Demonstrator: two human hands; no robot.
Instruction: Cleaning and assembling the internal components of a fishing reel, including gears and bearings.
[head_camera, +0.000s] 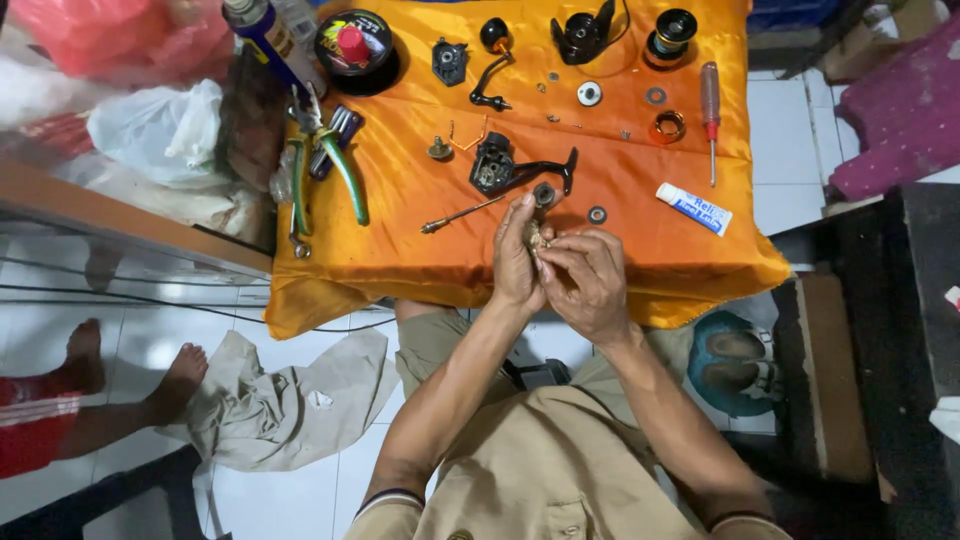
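Note:
My left hand (515, 262) and my right hand (585, 280) meet over the near edge of an orange satin cloth (620, 250). Together they pinch a small brass-coloured gear part (533, 237), mostly hidden by my fingers. Just beyond them lie the black reel body with open gearbox (497, 166), a thin metal shaft (458, 215), a small black bearing (544, 194) and a washer (597, 214). A white tube of grease (694, 208) lies to the right of my hands.
Green-handled pliers (325, 170), a spray can (268, 40), a line spool (355, 45), a reel handle (490, 65), a rotor (585, 35), a spool (670, 35) and a red screwdriver (710, 110) lie on the cloth. Another person's bare feet (130, 375) rest on the tiled floor at left, beside a crumpled rag (280, 400).

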